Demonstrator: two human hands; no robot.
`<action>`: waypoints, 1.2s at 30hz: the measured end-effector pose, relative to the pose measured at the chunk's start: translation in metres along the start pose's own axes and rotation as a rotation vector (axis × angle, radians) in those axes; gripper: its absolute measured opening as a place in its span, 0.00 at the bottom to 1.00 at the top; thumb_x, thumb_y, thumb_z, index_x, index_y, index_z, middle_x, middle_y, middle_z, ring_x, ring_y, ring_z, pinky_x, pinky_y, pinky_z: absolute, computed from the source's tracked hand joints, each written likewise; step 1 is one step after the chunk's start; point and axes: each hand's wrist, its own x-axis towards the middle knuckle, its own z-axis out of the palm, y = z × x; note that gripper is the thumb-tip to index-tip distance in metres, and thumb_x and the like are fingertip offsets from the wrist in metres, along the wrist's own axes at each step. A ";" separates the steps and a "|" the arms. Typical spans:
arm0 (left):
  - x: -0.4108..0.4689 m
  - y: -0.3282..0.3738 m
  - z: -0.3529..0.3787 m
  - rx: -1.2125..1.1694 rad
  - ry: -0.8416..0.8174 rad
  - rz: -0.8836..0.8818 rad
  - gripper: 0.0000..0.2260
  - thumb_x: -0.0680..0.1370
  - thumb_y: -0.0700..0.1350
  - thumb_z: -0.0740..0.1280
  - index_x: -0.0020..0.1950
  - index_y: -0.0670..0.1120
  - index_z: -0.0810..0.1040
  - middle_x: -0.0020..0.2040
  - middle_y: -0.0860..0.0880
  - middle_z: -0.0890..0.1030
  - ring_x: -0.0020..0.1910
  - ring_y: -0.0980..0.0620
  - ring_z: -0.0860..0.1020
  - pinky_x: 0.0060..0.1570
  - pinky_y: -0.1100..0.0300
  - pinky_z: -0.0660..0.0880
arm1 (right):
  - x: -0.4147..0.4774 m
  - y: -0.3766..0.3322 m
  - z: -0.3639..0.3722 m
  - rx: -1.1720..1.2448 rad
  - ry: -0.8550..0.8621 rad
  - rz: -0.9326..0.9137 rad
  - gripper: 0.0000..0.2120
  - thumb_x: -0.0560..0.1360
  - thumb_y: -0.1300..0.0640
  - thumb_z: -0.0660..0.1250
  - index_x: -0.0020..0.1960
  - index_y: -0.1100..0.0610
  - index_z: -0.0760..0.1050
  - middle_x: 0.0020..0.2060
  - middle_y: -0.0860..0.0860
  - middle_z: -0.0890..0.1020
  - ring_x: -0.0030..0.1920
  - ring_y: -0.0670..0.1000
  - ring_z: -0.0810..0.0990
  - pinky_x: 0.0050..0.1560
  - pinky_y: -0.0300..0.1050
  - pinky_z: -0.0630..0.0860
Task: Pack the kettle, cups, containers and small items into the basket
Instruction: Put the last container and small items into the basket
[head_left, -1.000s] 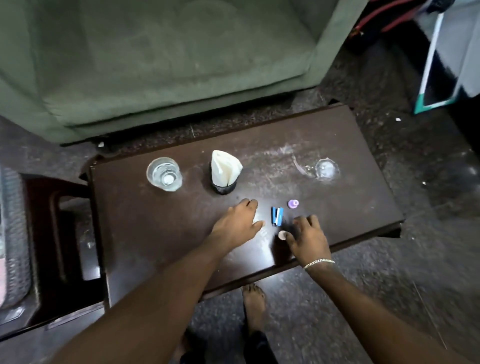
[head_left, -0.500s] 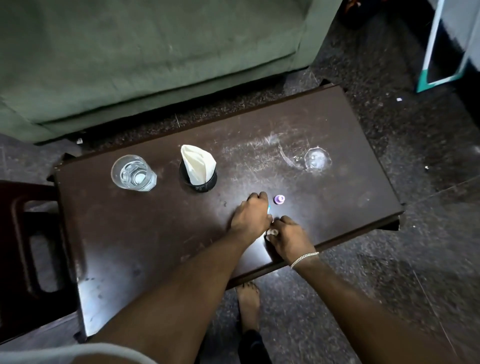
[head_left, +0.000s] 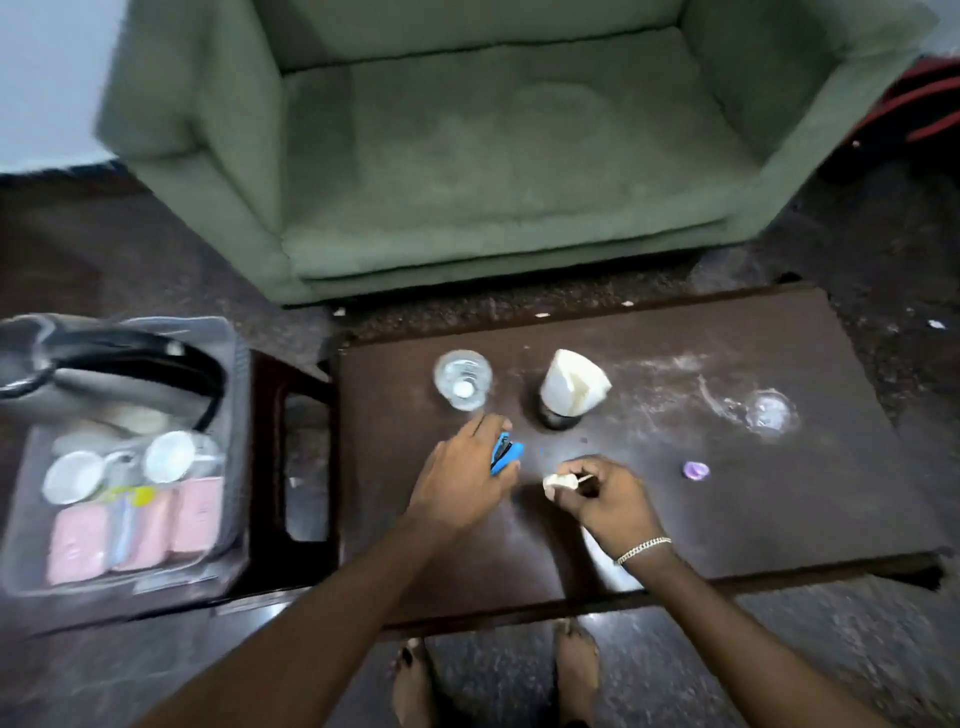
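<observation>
My left hand (head_left: 462, 478) grips a small blue stapler-like item (head_left: 505, 453) just above the dark wooden table (head_left: 779, 519). My right hand (head_left: 597, 493) pinches a small white item (head_left: 558, 481). A glass of water (head_left: 463, 380), a dark holder with a white napkin (head_left: 569, 392), a small clear glass piece (head_left: 770, 410) and a purple cap (head_left: 695, 470) stand on the table. At the left a clear basket (head_left: 236, 467) holds a kettle with a black handle (head_left: 119, 364), two white cups (head_left: 72, 475) and pink containers (head_left: 135, 525).
A green armchair (head_left: 493, 156) stands behind the table. The basket rests on a dark stool (head_left: 291, 467) at the table's left end. My bare feet (head_left: 415, 680) are on the speckled floor below the table's near edge.
My left hand has picked up the blue item and shifted left. My right hand has lifted the white item. The view swung left, bringing the basket into sight.
</observation>
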 end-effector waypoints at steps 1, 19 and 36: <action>-0.014 -0.017 -0.025 -0.003 0.062 -0.029 0.19 0.77 0.51 0.70 0.67 0.50 0.73 0.63 0.54 0.78 0.57 0.47 0.80 0.57 0.50 0.76 | -0.002 -0.021 0.019 0.017 -0.036 -0.026 0.07 0.68 0.57 0.80 0.44 0.52 0.84 0.42 0.47 0.85 0.40 0.45 0.82 0.48 0.40 0.78; -0.210 -0.302 -0.238 0.100 0.332 -0.479 0.19 0.75 0.49 0.74 0.62 0.42 0.79 0.56 0.42 0.81 0.55 0.38 0.80 0.52 0.49 0.74 | -0.044 -0.266 0.360 -0.701 -0.481 -0.744 0.12 0.73 0.58 0.67 0.56 0.57 0.79 0.52 0.56 0.79 0.52 0.61 0.80 0.51 0.51 0.78; -0.168 -0.318 -0.175 0.272 0.101 -0.422 0.21 0.76 0.52 0.72 0.63 0.47 0.67 0.56 0.43 0.80 0.53 0.36 0.81 0.44 0.49 0.74 | -0.019 -0.235 0.383 -1.074 -0.413 -0.827 0.14 0.74 0.53 0.65 0.58 0.56 0.77 0.56 0.52 0.79 0.60 0.57 0.72 0.50 0.53 0.61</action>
